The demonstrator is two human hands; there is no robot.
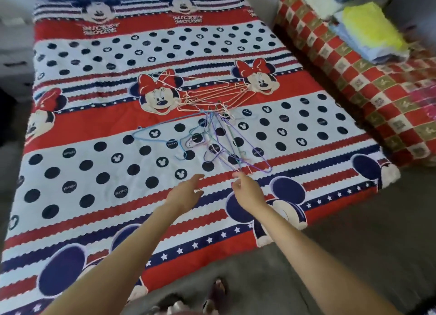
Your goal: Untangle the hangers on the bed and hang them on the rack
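Hangers [212, 126], pink, blue and purple wire, tangled mid-bed [94, 173] on the cartoon spread; my left hand [186, 192] hovers with fingers spread and empty just short of them, my right hand [247, 189] pinching the nearest purple hanger's [254, 156] corner.

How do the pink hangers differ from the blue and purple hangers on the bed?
The pink hangers lie farther from the person, over the red stripe; the blue and purple hangers lie nearer, on the dotted white band. The right hand reaches the purple ones' near end; the pink ones are untouched. Both groups are thin, tangled, and meet mid-bed.
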